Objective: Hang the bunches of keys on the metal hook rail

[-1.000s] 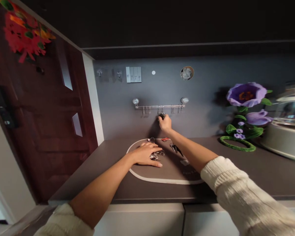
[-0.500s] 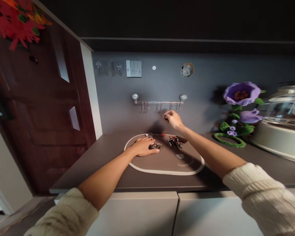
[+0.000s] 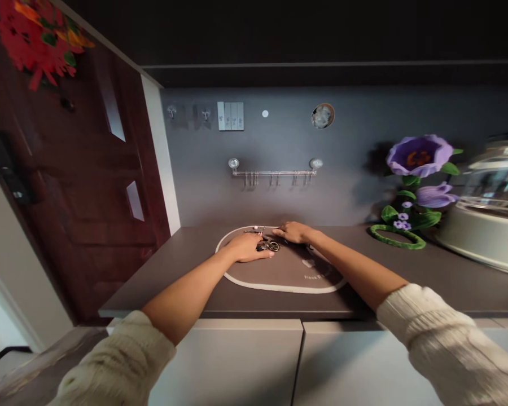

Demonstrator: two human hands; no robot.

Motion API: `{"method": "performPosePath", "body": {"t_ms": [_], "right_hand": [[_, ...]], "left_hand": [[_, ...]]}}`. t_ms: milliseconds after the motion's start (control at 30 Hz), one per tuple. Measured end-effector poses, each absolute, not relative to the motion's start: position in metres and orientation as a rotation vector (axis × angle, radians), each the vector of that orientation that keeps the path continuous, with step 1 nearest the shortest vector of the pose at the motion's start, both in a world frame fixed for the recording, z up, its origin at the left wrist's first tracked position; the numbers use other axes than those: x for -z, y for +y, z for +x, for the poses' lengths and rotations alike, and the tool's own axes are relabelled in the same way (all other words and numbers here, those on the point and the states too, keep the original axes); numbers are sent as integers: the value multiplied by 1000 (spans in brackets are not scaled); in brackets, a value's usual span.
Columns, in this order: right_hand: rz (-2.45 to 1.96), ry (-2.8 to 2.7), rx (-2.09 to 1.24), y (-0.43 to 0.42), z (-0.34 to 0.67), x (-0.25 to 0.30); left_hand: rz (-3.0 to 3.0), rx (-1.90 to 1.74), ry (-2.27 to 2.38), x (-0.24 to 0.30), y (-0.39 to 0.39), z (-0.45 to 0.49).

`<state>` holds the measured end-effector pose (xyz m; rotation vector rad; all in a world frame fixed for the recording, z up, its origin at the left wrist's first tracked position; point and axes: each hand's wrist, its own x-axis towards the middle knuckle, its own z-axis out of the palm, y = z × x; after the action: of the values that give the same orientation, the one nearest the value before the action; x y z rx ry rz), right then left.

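Observation:
My left hand (image 3: pixel 246 247) lies on the left part of the brown oval mat (image 3: pixel 275 288). Its fingers are stretched out, with the thumb apart. Between thumb and fingers sits a bunch of keys (image 3: pixel 268 246) with a metal ring. Small pink and dark trinkets (image 3: pixel 257 228) show beyond its fingertips. My right hand (image 3: pixel 295 232) is low over the mat's back edge, fingertips pointing left and drawn together; what they hold, if anything, is hidden. The right hand and forearm cover most of the other keys on the mat's right side.
A clear rail with small hooks (image 3: pixel 275 173) is fixed to the grey wall above the mat. To the right stand purple fabric flowers (image 3: pixel 419 158) and a white appliance with a clear top (image 3: pixel 482 231). A dark red door (image 3: pixel 101 237) is at left.
My right hand has come down from just below the hook rail to the mat's back edge. My left hand has stayed beside the keys. The view has shifted slightly.

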<state>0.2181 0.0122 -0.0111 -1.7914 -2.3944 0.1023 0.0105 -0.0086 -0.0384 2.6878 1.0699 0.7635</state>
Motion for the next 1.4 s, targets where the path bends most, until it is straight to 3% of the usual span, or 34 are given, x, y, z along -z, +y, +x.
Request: {"method": "performPosePath", "body": {"t_ms": [133, 233, 500, 567, 667, 733, 833, 1167, 1400], "right_hand": [[-2045, -2343, 74, -7, 215, 5], [-2090, -2332, 83, -19, 217, 1], [-1708, -2192, -24, -35, 225, -4], [-1608, -2222, -201, -42, 225, -13], [-1350, -2220, -768, -56, 224, -33], [-1146, -2081, -1154, -64, 224, -44], [-961, -1796, -1446, -68, 226, -49], [-816, -1455, -1672, -76, 240, 17], [-786, -1437, -1716, -77, 242, 23]], "left_hand": [[2816, -565, 1208, 34, -16, 14], [2822, -644, 1188, 34, -19, 17], [2763, -740, 1150, 24, -25, 10], [2662, -855, 1145, 14, -25, 8], [2343, -933, 991, -8, -27, 7], [2055, -947, 772, -22, -30, 6], [1722, -897, 535, -35, -37, 4], [1341, -710, 521, 22, -38, -4], [1299, -693, 524, 33, -35, -6]]}}
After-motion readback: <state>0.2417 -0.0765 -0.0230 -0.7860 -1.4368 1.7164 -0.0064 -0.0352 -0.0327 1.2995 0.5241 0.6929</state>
